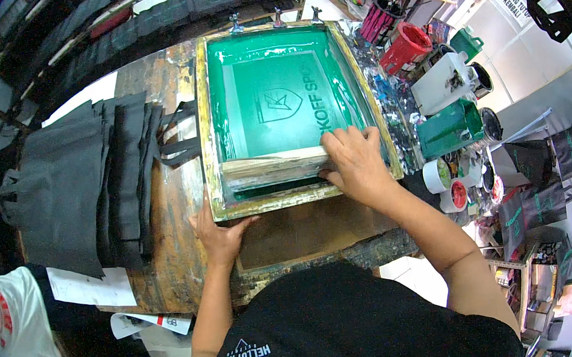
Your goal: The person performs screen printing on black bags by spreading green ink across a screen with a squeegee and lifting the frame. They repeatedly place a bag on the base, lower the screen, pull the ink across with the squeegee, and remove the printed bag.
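A screen printing frame (205, 109) with a paint-stained yellowish wooden rim lies on the worktable. Green ink coats its mesh (259, 135), where a shield emblem and lettering show. My right hand (356, 162) grips the right end of a wooden squeegee (274, 168), fingers over its top and thumb on the near side. The squeegee lies across the near end of the mesh. At the near left corner my left hand (220, 236) holds the frame, thumb along its front edge; its other fingertips are partly hidden. Black straps (184, 145) stick out past the frame's left side.
A pile of black fabric bags (70, 189) covers the left of the worktable (172, 244). Small clamps (278, 16) stand at the frame's far edge. Along the right are a red ink tub (404, 47), a green container (449, 129) and several pots. Printed bags (546, 205) hang at far right.
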